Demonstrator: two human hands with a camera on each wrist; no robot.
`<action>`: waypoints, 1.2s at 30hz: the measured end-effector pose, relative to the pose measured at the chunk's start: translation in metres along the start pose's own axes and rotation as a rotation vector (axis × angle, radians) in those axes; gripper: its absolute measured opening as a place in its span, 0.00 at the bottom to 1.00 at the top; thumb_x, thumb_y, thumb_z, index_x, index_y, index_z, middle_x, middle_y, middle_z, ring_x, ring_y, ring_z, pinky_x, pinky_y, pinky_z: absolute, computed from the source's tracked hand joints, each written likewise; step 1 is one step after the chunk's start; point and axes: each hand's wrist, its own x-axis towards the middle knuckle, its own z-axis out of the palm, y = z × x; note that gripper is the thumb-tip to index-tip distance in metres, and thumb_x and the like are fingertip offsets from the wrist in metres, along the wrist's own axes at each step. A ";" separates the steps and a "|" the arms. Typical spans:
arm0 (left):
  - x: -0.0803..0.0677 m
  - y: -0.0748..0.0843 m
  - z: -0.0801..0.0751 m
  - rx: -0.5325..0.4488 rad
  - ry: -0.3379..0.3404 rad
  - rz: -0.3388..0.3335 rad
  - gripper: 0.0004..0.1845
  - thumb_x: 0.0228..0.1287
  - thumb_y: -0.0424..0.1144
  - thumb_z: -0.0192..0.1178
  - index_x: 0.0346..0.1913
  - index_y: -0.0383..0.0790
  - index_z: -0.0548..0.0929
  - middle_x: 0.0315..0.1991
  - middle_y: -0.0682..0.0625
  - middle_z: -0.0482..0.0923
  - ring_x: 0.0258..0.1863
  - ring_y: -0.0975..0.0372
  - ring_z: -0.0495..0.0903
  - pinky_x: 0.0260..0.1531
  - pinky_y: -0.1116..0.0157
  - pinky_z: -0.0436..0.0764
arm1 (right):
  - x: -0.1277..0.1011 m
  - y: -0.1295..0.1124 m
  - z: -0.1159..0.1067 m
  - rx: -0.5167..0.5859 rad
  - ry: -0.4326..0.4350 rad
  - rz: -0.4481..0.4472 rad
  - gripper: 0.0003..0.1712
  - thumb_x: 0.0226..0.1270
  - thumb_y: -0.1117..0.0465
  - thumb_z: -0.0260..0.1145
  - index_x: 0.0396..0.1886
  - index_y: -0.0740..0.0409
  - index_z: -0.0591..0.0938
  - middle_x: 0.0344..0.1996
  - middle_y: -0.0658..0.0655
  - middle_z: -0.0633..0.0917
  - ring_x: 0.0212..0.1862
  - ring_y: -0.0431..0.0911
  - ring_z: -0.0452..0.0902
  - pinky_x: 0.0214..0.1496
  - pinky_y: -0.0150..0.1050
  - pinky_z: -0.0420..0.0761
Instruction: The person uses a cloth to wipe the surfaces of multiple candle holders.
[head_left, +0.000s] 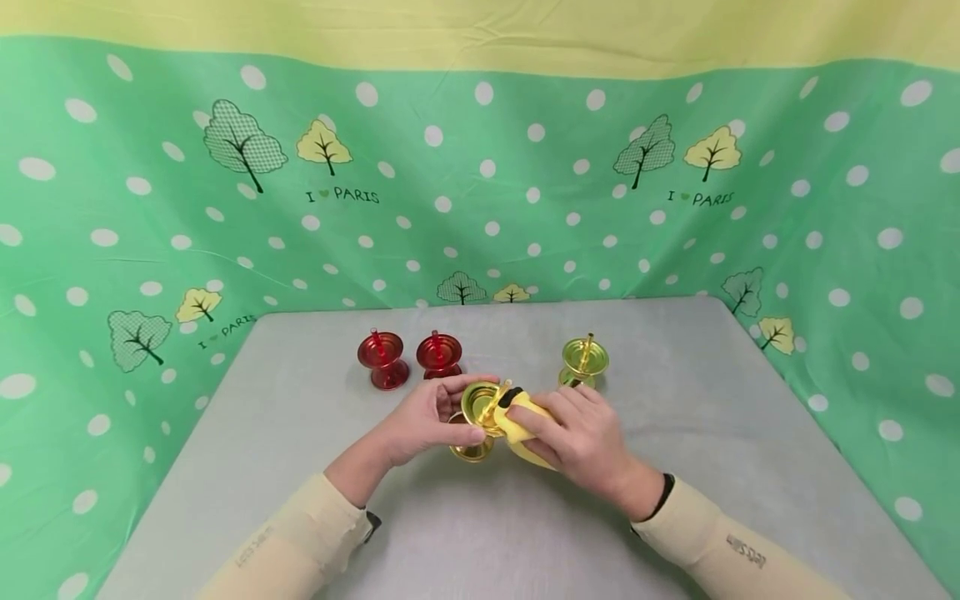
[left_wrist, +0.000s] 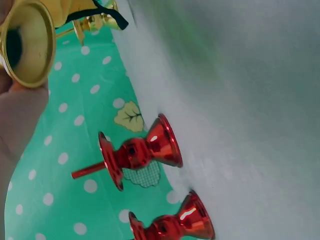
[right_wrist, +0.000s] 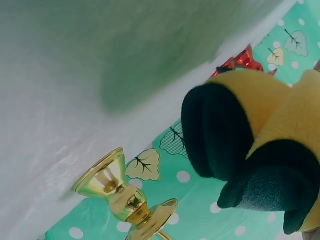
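Above the table [head_left: 675, 467], left hand [head_left: 420, 421] grips a gold candlestick [head_left: 477, 417] (tilted); right hand [head_left: 581, 433] pinches a yellow cloth [head_left: 517, 417].

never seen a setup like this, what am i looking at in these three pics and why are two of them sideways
There is no machine here: a person works with bare hands and wears three cameras. The wide picture comes from the head, looking down at a grey table. The two tilted ones come from cameras on the wrists, so they turn with the arms. The left hand holds a gold candlestick. The right hand presses a yellow cloth with a black edge against it. Standing on the table are two red candlesticks and a second gold candlestick, which the right wrist view shows close up.
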 end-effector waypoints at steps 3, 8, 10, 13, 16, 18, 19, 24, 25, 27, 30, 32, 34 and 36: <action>-0.001 -0.001 -0.004 -0.031 -0.048 -0.008 0.38 0.65 0.40 0.76 0.77 0.44 0.75 0.65 0.44 0.85 0.52 0.62 0.89 0.52 0.66 0.89 | 0.003 0.002 0.000 -0.009 0.016 -0.032 0.16 0.85 0.48 0.60 0.48 0.50 0.91 0.31 0.51 0.87 0.26 0.45 0.78 0.28 0.37 0.71; -0.001 -0.001 -0.002 0.024 -0.058 -0.026 0.41 0.68 0.45 0.75 0.81 0.47 0.70 0.68 0.44 0.83 0.56 0.61 0.87 0.53 0.68 0.87 | 0.002 0.002 -0.001 -0.041 0.030 -0.050 0.18 0.86 0.49 0.59 0.48 0.51 0.90 0.31 0.52 0.86 0.25 0.45 0.77 0.26 0.37 0.72; 0.000 -0.002 0.000 0.074 -0.027 -0.018 0.40 0.69 0.45 0.73 0.81 0.47 0.70 0.70 0.45 0.81 0.60 0.60 0.85 0.57 0.67 0.85 | 0.000 0.003 -0.002 -0.056 0.035 -0.038 0.18 0.86 0.48 0.58 0.48 0.52 0.90 0.31 0.53 0.86 0.25 0.45 0.77 0.25 0.38 0.72; 0.000 -0.005 0.007 0.118 0.079 -0.025 0.37 0.69 0.44 0.74 0.78 0.46 0.74 0.69 0.48 0.83 0.64 0.58 0.83 0.61 0.64 0.82 | -0.002 0.004 -0.002 -0.076 0.045 -0.012 0.18 0.86 0.49 0.58 0.47 0.52 0.90 0.31 0.54 0.87 0.25 0.47 0.78 0.25 0.39 0.74; 0.002 -0.007 0.014 0.094 0.189 -0.051 0.36 0.66 0.42 0.76 0.76 0.45 0.77 0.67 0.48 0.85 0.66 0.55 0.83 0.65 0.60 0.80 | -0.001 0.003 -0.002 -0.102 0.038 0.002 0.16 0.85 0.50 0.59 0.47 0.52 0.90 0.32 0.55 0.86 0.25 0.48 0.78 0.24 0.40 0.75; 0.005 -0.008 0.018 0.063 0.233 -0.061 0.37 0.64 0.42 0.78 0.75 0.46 0.78 0.67 0.49 0.85 0.67 0.54 0.83 0.67 0.58 0.80 | -0.001 0.001 -0.001 -0.109 0.026 0.004 0.14 0.84 0.50 0.61 0.48 0.52 0.90 0.32 0.55 0.86 0.25 0.48 0.78 0.23 0.40 0.76; 0.006 -0.008 0.019 0.057 0.243 -0.060 0.37 0.62 0.42 0.79 0.75 0.47 0.78 0.67 0.49 0.85 0.67 0.55 0.83 0.68 0.57 0.80 | -0.001 0.001 -0.001 -0.105 0.015 0.009 0.14 0.83 0.51 0.62 0.48 0.51 0.90 0.32 0.54 0.86 0.26 0.48 0.78 0.24 0.40 0.77; 0.009 -0.006 0.016 0.112 0.249 -0.046 0.39 0.58 0.43 0.83 0.73 0.48 0.80 0.68 0.52 0.84 0.67 0.56 0.83 0.66 0.57 0.82 | -0.004 0.001 0.000 0.052 -0.091 0.116 0.14 0.83 0.48 0.62 0.49 0.47 0.90 0.33 0.51 0.86 0.31 0.46 0.81 0.35 0.43 0.79; 0.009 -0.005 0.015 0.123 0.241 -0.048 0.39 0.57 0.44 0.83 0.73 0.48 0.80 0.67 0.52 0.85 0.66 0.56 0.83 0.64 0.58 0.84 | -0.005 0.002 0.000 0.095 -0.114 0.142 0.15 0.84 0.47 0.61 0.48 0.47 0.90 0.33 0.51 0.86 0.32 0.45 0.82 0.37 0.44 0.78; 0.010 -0.003 0.012 0.129 0.214 -0.046 0.40 0.56 0.46 0.83 0.72 0.47 0.81 0.66 0.50 0.85 0.62 0.56 0.84 0.59 0.62 0.86 | -0.006 0.004 0.001 0.165 -0.141 0.173 0.16 0.84 0.45 0.60 0.48 0.46 0.90 0.33 0.50 0.86 0.33 0.44 0.83 0.41 0.45 0.77; 0.011 0.000 0.009 0.124 0.162 -0.036 0.41 0.57 0.49 0.83 0.73 0.45 0.80 0.65 0.48 0.84 0.58 0.57 0.84 0.52 0.67 0.86 | -0.008 0.006 0.002 0.212 -0.141 0.178 0.16 0.84 0.44 0.61 0.47 0.46 0.91 0.33 0.49 0.86 0.33 0.43 0.83 0.42 0.44 0.77; 0.011 0.000 0.007 0.129 0.136 -0.030 0.42 0.56 0.50 0.83 0.73 0.45 0.80 0.65 0.47 0.84 0.57 0.57 0.83 0.51 0.67 0.85 | -0.008 0.007 0.002 0.221 -0.128 0.171 0.16 0.83 0.44 0.62 0.47 0.46 0.91 0.34 0.49 0.86 0.34 0.43 0.83 0.43 0.45 0.77; 0.011 0.001 0.006 0.142 0.118 -0.028 0.42 0.56 0.50 0.83 0.74 0.46 0.79 0.66 0.48 0.84 0.58 0.58 0.82 0.51 0.66 0.85 | -0.008 0.007 0.002 0.222 -0.119 0.165 0.15 0.82 0.44 0.63 0.48 0.45 0.91 0.34 0.49 0.86 0.34 0.43 0.83 0.43 0.44 0.78; 0.011 0.002 0.005 0.158 0.103 -0.030 0.43 0.55 0.49 0.84 0.74 0.47 0.79 0.66 0.49 0.83 0.60 0.59 0.81 0.52 0.63 0.85 | -0.007 0.009 0.001 0.227 -0.113 0.155 0.15 0.82 0.44 0.63 0.48 0.45 0.91 0.34 0.49 0.86 0.34 0.43 0.83 0.43 0.44 0.78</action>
